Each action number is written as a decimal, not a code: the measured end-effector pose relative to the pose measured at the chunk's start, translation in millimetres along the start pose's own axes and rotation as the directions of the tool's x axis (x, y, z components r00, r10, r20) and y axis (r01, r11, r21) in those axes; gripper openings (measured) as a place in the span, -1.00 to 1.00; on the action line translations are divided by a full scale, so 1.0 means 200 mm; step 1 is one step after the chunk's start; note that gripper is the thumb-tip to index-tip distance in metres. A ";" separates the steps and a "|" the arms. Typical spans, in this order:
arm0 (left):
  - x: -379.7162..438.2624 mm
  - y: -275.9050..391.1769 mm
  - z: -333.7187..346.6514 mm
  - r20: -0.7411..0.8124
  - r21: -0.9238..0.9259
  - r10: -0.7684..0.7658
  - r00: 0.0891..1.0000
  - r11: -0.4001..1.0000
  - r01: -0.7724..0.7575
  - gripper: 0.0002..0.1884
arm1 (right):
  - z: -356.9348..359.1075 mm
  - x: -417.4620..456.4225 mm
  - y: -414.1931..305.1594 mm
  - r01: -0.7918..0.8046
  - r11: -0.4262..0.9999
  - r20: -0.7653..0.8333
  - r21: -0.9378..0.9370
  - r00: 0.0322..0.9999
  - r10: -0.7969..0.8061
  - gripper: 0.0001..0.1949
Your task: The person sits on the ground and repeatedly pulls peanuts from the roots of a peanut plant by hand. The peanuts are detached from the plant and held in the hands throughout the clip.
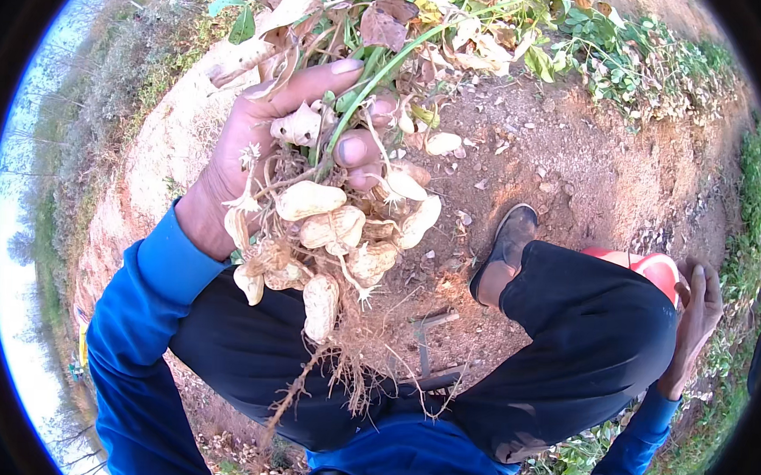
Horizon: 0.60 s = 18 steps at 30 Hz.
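Note:
My left hand (244,142) grips the stems of an uprooted peanut plant (378,65) and holds it up in front of me. Below my fingers hangs a cluster of pale peanut pods (333,229), with thin brown roots (355,376) trailing under it. Dry and green leaves spread above the hand. At the far right, past my bent knee, my right hand (699,315) is beside the rim of a red plastic container (662,272). Its fingers are partly bent, and whether anything lies in them is hidden.
More leafy plants (643,64) lie on the bare soil (587,164) ahead. My shoe (511,237) rests on the ground near the container. Between my legs shows part of a low metal frame (423,347). Grass and shrubs (107,79) border the left side.

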<state>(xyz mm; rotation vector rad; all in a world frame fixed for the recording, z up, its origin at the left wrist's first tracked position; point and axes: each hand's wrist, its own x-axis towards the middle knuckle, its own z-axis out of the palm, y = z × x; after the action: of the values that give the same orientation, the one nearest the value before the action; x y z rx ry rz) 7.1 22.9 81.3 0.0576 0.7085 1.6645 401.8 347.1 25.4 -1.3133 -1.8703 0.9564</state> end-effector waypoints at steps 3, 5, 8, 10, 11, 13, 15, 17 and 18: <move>-0.07 -0.02 0.03 -0.014 0.034 0.023 1.000 0.999 -0.023 -0.72 | 0.14 -0.12 -0.58 0.188 0.961 0.272 0.203 0.932 -0.240 -0.72; -0.13 -0.04 0.04 -0.041 0.041 0.002 0.999 0.999 0.000 -0.65 | 0.30 -0.23 -0.88 0.369 0.877 0.542 0.307 0.690 -0.480 -0.75; -0.14 -0.10 0.06 0.042 -0.058 -0.001 0.999 0.998 0.004 -0.56 | 0.56 -0.30 -1.03 0.571 0.742 0.669 0.352 0.401 -0.626 -0.70; -0.14 -0.16 0.07 0.053 -0.165 0.018 0.998 0.986 -0.009 -0.55 | 0.73 -0.33 -1.01 0.667 0.621 0.626 0.411 0.289 -0.725 -0.64; -0.15 -0.20 0.09 0.054 -0.209 0.049 0.997 0.977 -0.037 -0.55 | 0.77 -0.34 -1.03 0.623 0.661 0.661 0.419 0.290 -0.692 -0.63; -0.16 -0.26 0.12 -0.317 -0.208 0.084 0.945 0.966 -0.156 -0.55 | 0.83 -0.37 -0.98 0.595 0.666 0.665 0.451 0.275 -0.695 -0.62; -0.14 -0.31 0.00 -0.049 -0.186 0.115 0.992 0.975 -0.123 -0.55 | 0.89 -0.37 -0.93 0.632 0.589 0.595 0.503 0.240 -0.767 -0.63; -0.14 -0.34 -0.02 -0.096 -0.241 0.081 0.992 0.965 -0.102 -0.56 | 0.92 -0.42 -0.92 0.496 0.649 0.593 0.577 0.292 -0.750 -0.68; -0.14 -0.37 -0.04 -0.089 -0.270 0.063 0.994 0.959 -0.085 -0.56 | 0.93 -0.44 -0.91 0.422 0.675 0.597 0.604 0.321 -0.735 -0.70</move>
<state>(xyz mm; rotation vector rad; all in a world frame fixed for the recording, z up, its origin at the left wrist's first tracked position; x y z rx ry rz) 74.3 -2.5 49.3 -0.1819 0.5339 1.8316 185.1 185.0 74.1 0.2405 -2.3940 1.4958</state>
